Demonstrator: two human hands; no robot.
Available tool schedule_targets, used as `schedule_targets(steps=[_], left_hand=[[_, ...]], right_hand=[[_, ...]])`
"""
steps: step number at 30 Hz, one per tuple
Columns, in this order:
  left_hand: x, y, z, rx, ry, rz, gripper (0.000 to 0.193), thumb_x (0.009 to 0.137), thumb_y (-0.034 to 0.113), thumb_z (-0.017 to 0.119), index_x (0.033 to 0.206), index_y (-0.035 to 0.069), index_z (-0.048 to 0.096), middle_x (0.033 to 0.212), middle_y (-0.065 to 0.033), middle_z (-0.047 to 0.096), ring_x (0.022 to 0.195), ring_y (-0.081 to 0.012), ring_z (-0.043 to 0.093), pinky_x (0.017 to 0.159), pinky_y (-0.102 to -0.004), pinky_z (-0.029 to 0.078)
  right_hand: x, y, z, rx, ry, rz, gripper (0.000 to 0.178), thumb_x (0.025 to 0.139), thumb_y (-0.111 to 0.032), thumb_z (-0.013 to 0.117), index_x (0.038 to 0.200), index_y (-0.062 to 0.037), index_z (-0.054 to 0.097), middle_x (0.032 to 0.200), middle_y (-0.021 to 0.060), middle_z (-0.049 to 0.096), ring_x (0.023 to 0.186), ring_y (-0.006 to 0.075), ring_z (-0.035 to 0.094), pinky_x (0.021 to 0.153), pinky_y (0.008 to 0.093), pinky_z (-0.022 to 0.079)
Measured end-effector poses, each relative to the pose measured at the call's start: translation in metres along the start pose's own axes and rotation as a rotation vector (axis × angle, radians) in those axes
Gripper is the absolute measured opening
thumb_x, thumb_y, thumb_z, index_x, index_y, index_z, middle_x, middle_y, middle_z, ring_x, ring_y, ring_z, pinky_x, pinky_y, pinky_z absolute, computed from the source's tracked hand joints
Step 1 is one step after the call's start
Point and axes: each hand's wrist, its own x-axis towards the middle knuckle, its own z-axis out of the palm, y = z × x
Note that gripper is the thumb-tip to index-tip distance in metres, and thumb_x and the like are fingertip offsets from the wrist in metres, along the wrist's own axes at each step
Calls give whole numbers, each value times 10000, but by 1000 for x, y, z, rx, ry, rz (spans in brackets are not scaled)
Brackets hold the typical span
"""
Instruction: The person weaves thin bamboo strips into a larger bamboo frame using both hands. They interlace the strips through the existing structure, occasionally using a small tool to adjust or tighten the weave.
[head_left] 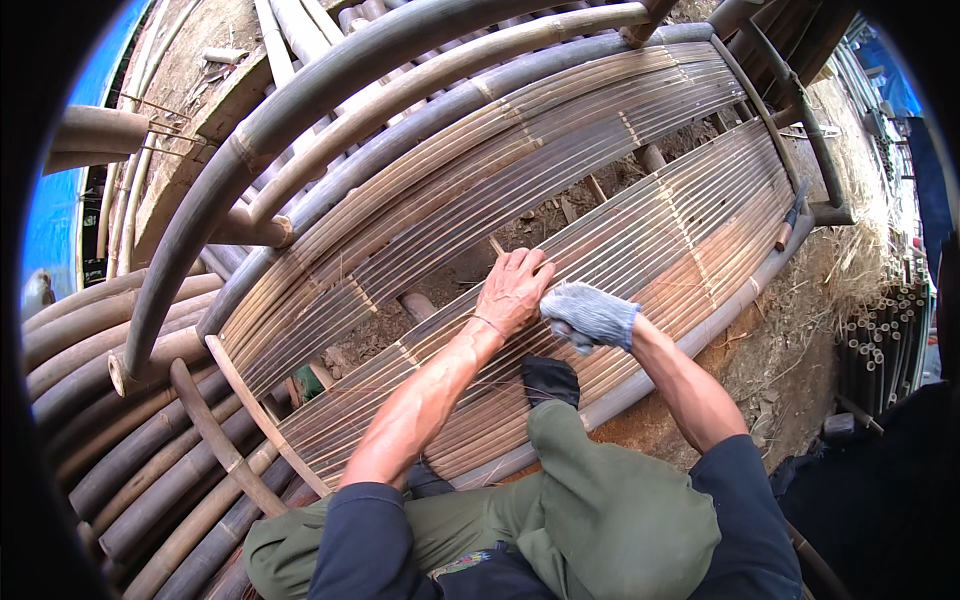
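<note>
A long bamboo seat frame [735, 290] made of narrow slats spreads beneath my hands, with an open gap along its middle. My bare left hand [512, 290] is closed over the slats at the near edge of that gap, fingers bent around the edge slat. Right beside it, my right hand [588, 315] wears a grey knit glove and is curled closed over the slats. What the gloved fingers hold, if anything, is hidden. Thin reddish strands lie on the slats below the hands. My dark-covered foot [550, 382] rests on the near slats.
Thick curved bamboo poles [330, 85] form a raised rail along the far side. A tool with a wooden handle [783, 236] lies at the right end of the seat. More bamboo poles [150, 455] are stacked at left, and cut tubes [880, 335] at far right.
</note>
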Motion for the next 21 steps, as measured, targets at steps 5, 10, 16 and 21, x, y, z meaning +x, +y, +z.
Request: schedule_targets(steps=[5, 10, 16, 21], left_hand=[[7, -20, -8, -295, 341, -830, 269, 1009, 242, 471, 1046, 55, 660, 1012, -147, 695, 896, -363, 668, 787, -451, 533], [-19, -58, -3, -457, -407, -1195, 283, 868, 168, 530, 1040, 181, 754, 1122, -196, 702, 1118, -379, 643, 964, -447, 502], [-26, -84, 25, -336, -439, -926, 243, 837, 117, 561, 937, 24, 762, 1113, -211, 696, 1047, -337, 667, 890, -402, 526], [-22, -95, 45, -398, -568, -737, 281, 814, 80, 523, 1013, -42, 678, 1081, -283, 664, 1055, -391, 626, 896, -404, 488]], right_hand=[[-99, -42, -60, -449, 442, -160, 354, 950, -391, 636, 1061, -58, 684, 679, 8, 575, 459, 58, 497, 381, 218, 442], [-56, -70, -131, -994, 961, -504, 270, 950, -319, 623, 953, -63, 712, 799, 90, 682, 651, 235, 664, 595, 359, 570], [94, -65, -67, -1615, 1104, -419, 142, 843, -119, 596, 791, -97, 726, 727, 117, 712, 684, 278, 723, 569, 416, 563], [110, -55, -38, -1507, 940, -468, 163, 901, -158, 596, 813, -80, 708, 732, 130, 682, 754, 293, 668, 682, 402, 535]])
